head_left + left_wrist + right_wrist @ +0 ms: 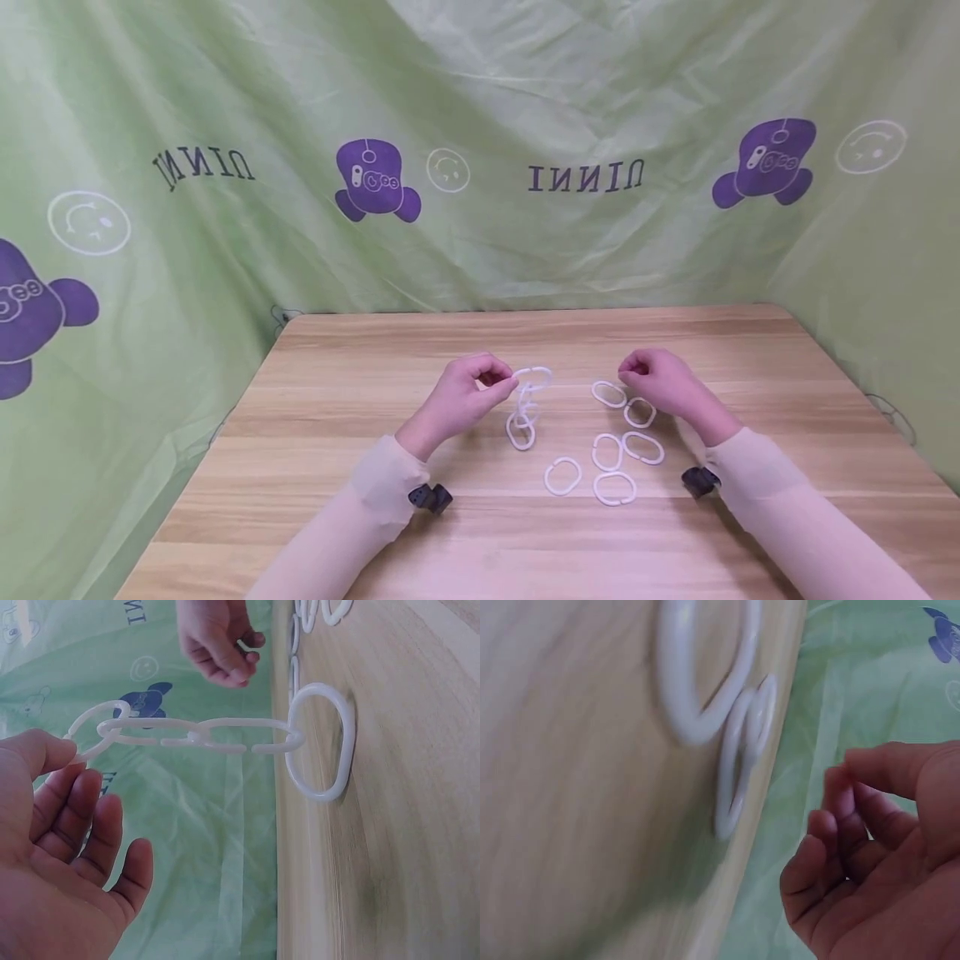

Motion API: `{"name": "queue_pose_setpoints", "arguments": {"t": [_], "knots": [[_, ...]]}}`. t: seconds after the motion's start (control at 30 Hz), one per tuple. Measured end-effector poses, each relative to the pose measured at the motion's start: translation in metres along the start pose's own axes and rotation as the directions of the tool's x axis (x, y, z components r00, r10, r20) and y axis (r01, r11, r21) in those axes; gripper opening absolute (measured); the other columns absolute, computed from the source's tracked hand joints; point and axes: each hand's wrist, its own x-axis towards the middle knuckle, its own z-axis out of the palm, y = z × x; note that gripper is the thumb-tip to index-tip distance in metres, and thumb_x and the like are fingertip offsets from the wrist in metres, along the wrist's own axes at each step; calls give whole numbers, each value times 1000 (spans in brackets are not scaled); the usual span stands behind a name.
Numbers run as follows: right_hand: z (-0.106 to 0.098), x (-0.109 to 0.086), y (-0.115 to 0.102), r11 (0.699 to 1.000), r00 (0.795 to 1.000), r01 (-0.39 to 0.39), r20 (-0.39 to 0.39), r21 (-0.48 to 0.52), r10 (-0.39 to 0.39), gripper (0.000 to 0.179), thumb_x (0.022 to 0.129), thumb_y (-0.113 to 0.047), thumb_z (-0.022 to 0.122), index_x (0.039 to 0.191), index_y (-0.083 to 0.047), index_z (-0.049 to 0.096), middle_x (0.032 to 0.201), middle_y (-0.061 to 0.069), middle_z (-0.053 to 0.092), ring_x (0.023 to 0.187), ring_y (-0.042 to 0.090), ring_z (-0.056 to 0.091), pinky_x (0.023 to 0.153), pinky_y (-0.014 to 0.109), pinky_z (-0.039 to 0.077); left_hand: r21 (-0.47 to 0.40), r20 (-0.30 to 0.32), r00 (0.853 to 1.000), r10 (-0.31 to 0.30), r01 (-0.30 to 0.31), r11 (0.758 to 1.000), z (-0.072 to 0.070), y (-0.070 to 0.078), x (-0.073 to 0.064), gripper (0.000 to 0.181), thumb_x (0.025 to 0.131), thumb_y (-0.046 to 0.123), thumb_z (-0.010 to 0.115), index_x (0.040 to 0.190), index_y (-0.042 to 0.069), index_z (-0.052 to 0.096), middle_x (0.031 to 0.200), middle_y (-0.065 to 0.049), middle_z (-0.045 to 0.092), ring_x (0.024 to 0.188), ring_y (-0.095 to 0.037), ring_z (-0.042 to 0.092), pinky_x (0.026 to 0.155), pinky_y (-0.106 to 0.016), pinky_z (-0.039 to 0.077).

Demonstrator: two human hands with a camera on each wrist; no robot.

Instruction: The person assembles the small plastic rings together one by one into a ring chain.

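Between thumb and index finger, my left hand [465,398] pinches the top link of a short chain of white plastic links [154,722]. The chain hangs down to the wooden table, where its lowest link [347,742] stands tilted on the wood. My right hand [663,385] holds nothing. It hovers at the far side of the loose links, its fingers loosely bent and the thumb against the index fingertip. Below it lie two loose links, one of them a white oval [640,426]. Closer to me are several more, among them a lone link [561,494]. Small gaps show in some rings.
The wooden table [360,367] ends at a green curtain [480,258] with purple figures, which also hangs along both sides. A black wrist device [431,498] sits at the left cuff and another device [701,481] at the right.
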Motion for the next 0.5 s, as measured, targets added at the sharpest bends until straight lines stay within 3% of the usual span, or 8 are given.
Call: {"name": "queue_pose_setpoints", "arguments": {"t": [0.17, 0.23, 0.33, 0.5], "knots": [[-3, -8, 15, 989, 996, 33, 86, -142, -20, 9, 86, -12, 69, 89, -4, 69, 79, 0, 64, 71, 15, 56, 70, 37, 49, -6, -1, 1000, -14, 13, 1000, -3, 27, -2, 6, 90, 1, 68, 89, -5, 68, 81, -9, 66, 75, -23, 60, 72, -36, 52], [-4, -10, 20, 984, 994, 33, 109, -173, -14, 10, 85, -14, 72, 86, -5, 68, 77, -1, 63, 69, 14, 54, 68, 36, 47, -12, 1, 1000, -17, 17, 1000, -3, 28, -2, 5, 89, 1, 68, 89, -5, 68, 81, -10, 65, 75, -23, 60, 72, -39, 52], [-7, -12, 24, 981, 991, 19, 130, -193, 7, 15, 83, -17, 74, 86, -4, 67, 77, 0, 62, 69, 16, 54, 68, 37, 47, -19, 6, 1000, -26, 26, 999, -2, 21, -1, 6, 89, 0, 69, 89, -6, 67, 81, -11, 65, 75, -26, 60, 72, -41, 52], [-8, -12, 27, 976, 985, -2, 166, -218, 39, 15, 83, -19, 74, 83, -6, 66, 75, -1, 60, 68, 17, 52, 66, 36, 44, -17, 19, 999, -45, 46, 999, 5, -2, 2, 9, 89, 2, 70, 90, -6, 67, 81, -10, 65, 76, -30, 60, 70, -38, 51]]}}
